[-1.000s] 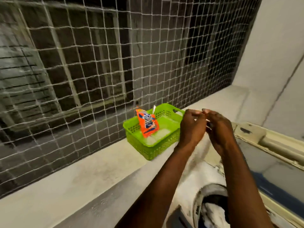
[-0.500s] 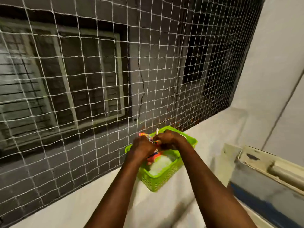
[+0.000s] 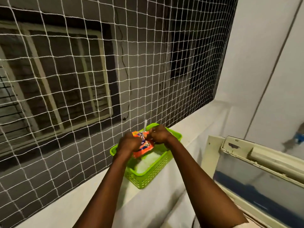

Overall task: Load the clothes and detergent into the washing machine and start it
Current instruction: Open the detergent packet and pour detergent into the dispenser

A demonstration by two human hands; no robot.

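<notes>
Print on the orange detergent sachet [image 3: 144,146] seems too blurred to read.

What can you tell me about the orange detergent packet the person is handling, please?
The orange detergent packet is a small, glossy, plastic-looking sachet with blue and white print, too blurred to read. It is held up at a tilt over the green basket on the ledge by the netting. The left hand holds its left side and the right hand pinches its top edge. Whether it is torn open cannot be told.

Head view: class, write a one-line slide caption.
Both hands, left and right, grip an orange detergent sachet over a green basket.
</notes>
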